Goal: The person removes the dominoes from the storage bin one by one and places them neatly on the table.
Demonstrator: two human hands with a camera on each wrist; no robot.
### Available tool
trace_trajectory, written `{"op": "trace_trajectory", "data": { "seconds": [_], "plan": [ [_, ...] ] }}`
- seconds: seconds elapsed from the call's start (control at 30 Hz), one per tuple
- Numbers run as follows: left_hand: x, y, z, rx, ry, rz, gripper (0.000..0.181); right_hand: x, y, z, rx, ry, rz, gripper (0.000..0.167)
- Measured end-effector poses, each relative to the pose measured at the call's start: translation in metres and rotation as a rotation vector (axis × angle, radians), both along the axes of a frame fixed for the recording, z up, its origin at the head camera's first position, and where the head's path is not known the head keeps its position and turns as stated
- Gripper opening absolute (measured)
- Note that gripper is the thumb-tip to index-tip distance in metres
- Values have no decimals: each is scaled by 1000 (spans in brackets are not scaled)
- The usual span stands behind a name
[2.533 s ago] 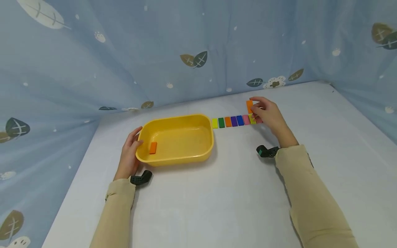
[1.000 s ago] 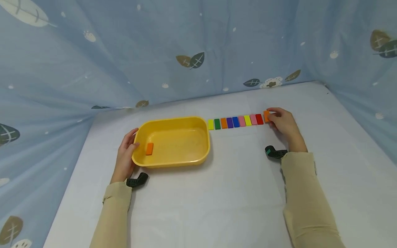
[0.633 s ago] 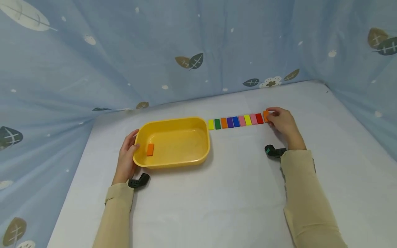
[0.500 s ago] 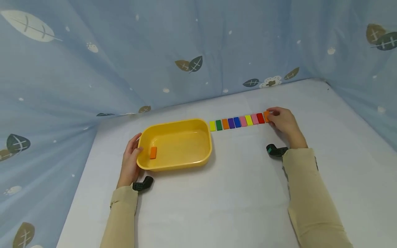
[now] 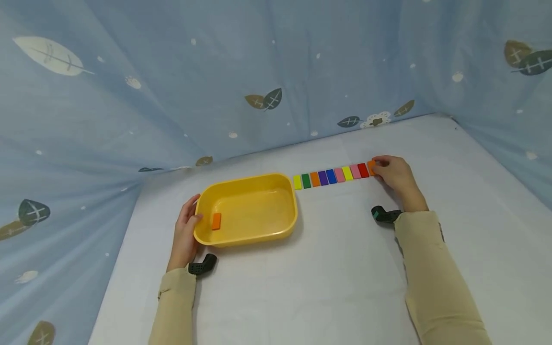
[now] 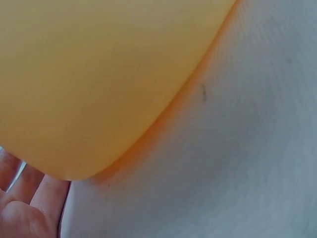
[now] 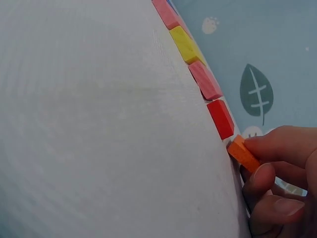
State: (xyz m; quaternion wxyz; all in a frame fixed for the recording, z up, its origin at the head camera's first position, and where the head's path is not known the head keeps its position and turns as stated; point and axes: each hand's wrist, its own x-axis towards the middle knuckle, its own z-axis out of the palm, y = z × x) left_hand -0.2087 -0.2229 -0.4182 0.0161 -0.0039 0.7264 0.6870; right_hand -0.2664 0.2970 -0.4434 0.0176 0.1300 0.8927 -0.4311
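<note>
At the right end of a row of flat coloured blocks, my right hand pinches an orange block between thumb and fingers. In the right wrist view that orange block stands just beside a red block, with a narrow gap. Leftward from the red one run pink, yellow, pink, blue, purple, orange, green and yellow blocks. My left hand grips the left end of a yellow tray, thumb over the rim and fingers outside. One orange block lies inside the tray, near its left end.
The tray's right end nearly meets the leftmost yellow block. A blue leaf-patterned curtain hangs behind and at both sides of the white-covered table. Black wrist cameras sit on both wrists.
My right hand has carried the orange block from behind the row to its right end and closed most of the gap to the red block. My left hand keeps hold of the tray.
</note>
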Motion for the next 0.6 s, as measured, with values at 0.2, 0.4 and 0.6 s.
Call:
{"op": "trace_trajectory", "data": {
  "seconds": [0.2,0.4,0.6],
  "plan": [
    [-2,4,1,26,4,-1,49,0,2,7,14,19,6,44],
    [-4,0,-6,24,-10,20,48,-3,2,3,-2,12,-7,45],
    [-5,-4,-11,7,-11,28,48,-2,-2,-4,11,16,-22,43]
  ]
}}
